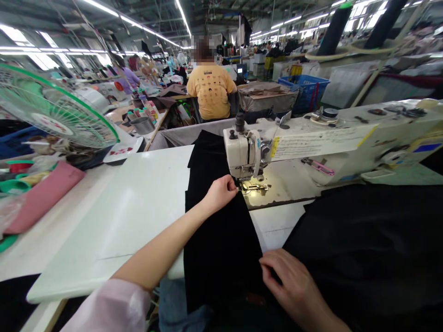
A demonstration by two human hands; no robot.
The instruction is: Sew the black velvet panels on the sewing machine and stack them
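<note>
A long piece of black fabric [218, 235] lies over the front of the sewing table and runs back along the left of the sewing machine's head [238, 152]. Close to the lit presser foot and metal guide [255, 186], my left hand [221, 193] is closed in a pinch at the fabric's right edge. Nearer to me, my right hand [290, 281] has thumb and forefinger closed on the same edge. The needle is too small to make out. A wide dark cloth [374, 244] covers the table to the right of my right hand.
A fan [55, 115] with a green rim stands at the left, by a rolled pink cloth [44, 198]. A pink thread snipper [318, 167] rests against the machine. Ahead sits a person in a yellow shirt [210, 90]. Thread cones [334, 32] stand upper right.
</note>
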